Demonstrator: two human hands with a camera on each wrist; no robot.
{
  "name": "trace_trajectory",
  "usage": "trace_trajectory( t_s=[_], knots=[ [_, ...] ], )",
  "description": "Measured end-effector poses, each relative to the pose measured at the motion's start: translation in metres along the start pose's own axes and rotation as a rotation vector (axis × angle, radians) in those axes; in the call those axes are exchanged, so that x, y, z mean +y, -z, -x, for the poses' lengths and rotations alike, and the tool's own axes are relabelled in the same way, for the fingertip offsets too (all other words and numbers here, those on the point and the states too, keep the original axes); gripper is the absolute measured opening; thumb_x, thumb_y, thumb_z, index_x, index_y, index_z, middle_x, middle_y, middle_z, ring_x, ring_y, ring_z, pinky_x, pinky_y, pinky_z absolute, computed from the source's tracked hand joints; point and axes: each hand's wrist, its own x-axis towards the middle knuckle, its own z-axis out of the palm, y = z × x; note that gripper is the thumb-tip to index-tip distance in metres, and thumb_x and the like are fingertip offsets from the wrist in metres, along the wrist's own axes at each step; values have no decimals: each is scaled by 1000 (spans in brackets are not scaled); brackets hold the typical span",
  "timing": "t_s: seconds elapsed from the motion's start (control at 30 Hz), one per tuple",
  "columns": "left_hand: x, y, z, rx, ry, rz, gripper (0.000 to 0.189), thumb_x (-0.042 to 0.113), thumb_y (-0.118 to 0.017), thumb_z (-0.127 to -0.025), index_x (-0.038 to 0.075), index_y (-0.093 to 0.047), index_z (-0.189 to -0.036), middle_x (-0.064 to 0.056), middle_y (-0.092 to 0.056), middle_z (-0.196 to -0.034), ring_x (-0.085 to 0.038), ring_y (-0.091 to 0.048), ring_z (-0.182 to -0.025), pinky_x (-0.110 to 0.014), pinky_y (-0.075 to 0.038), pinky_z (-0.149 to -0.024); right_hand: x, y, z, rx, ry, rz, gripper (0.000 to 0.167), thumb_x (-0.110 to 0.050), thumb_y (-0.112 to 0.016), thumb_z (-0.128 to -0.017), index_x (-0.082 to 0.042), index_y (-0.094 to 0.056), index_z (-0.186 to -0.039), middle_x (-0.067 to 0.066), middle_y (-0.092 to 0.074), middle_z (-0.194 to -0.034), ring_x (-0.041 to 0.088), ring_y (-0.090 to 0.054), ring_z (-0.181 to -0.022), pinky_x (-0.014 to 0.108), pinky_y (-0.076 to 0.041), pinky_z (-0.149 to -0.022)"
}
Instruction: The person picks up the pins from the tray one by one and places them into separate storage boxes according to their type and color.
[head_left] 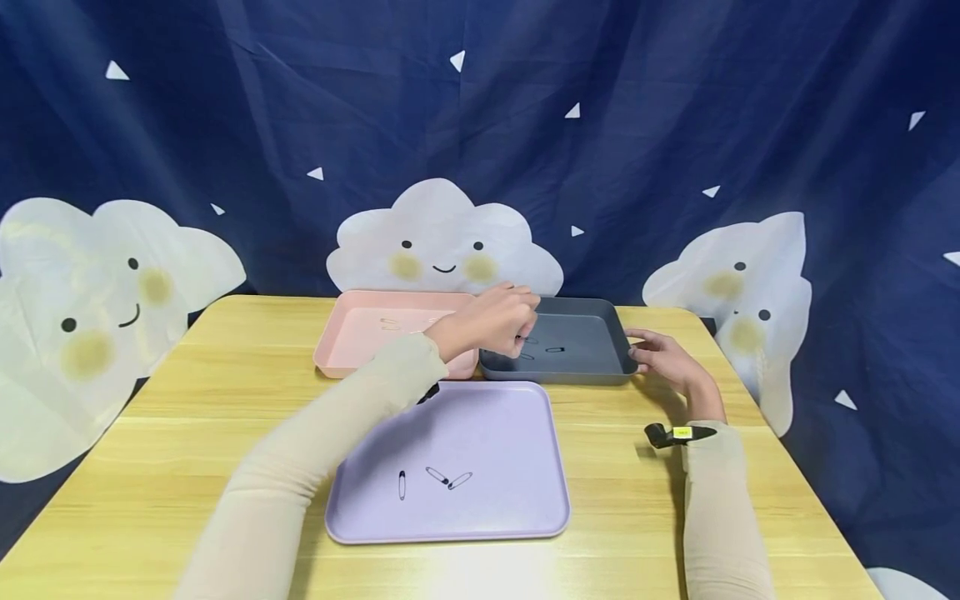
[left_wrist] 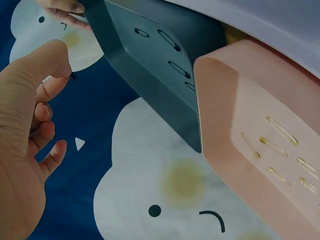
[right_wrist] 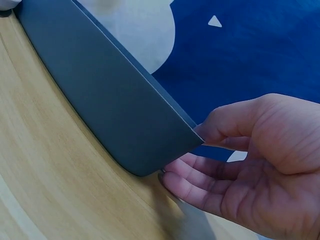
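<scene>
My left hand (head_left: pixel 491 321) is above the dark grey tray's (head_left: pixel 588 329) left side. Its thumb and index finger pinch a black safety pin (left_wrist: pixel 73 76), of which only a small dark end shows. The other fingers curl loosely. With the thumb on the rim and fingers against the outside, my right hand (head_left: pixel 667 360) grips the grey tray's right wall. Several black safety pins (left_wrist: pixel 179 70) lie in that tray. Gold safety pins (left_wrist: pixel 274 146) lie in the pink tray (head_left: pixel 347 333) to its left. Nearer me, three black-headed safety pins (head_left: pixel 402 485) lie on the purple tray (head_left: pixel 502 433).
All the trays stand on a wooden table (head_left: pixel 615 508), the pink and grey ones side by side at its far edge. Behind hangs a dark blue curtain (head_left: pixel 285 100) with white clouds. A black wrist strap (head_left: pixel 660 434) sits on the right sleeve.
</scene>
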Motion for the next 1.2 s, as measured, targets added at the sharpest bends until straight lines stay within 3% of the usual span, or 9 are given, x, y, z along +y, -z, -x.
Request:
trace_trajectory(
  t_s=[0.33,0.67,1.2],
  knots=[
    [-9,-20,-20,-12,80,18,5,14,-69,-78,17,-68,-74,2,-61,-93,-20,-54,-92,-37,-46,-89,-5,-3,-3,36,-93,33,54,-4,-49,-103,8,-33,-154,2,-58,-104,3,-55,-75,20,-53,-72],
    [-14,-42,-35,-29,147,-9,7,16,-67,-77,19,-72,-77,3,-62,-96,-18,-55,-92,-34,-44,-88,-5,-4,-2,33,-95,26,54,-4,-49,-103,9,-33,-153,1,-58,-103,3,-55,-77,21,-53,-73],
    [-17,-67,-42,-97,217,-71,5,25,-73,-82,23,-71,-78,4,-62,-102,-17,-55,-101,-36,-44,-99,-4,-2,-2,35,-91,27,54,-5,-50,-103,9,-34,-153,2,-58,-105,2,-56,-79,20,-54,-74]
  ],
)
